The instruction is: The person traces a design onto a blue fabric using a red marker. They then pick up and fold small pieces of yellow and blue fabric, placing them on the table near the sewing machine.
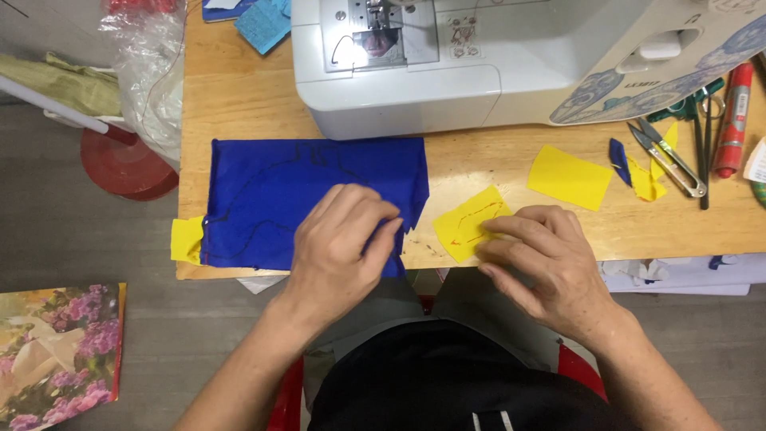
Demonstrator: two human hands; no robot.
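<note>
A blue fabric piece with a drawn outline lies flat on the wooden table, a yellow scrap peeking from under its left edge. My left hand presses on the blue fabric's lower right corner, fingers pinching its edge. My right hand rests its fingertips on a small yellow fabric piece marked with a red dashed outline, near the table's front edge.
A white sewing machine stands at the back. To the right lie another yellow piece, small yellow and blue scraps, thread snips, scissors and a red pen. A plastic bag hangs at the left.
</note>
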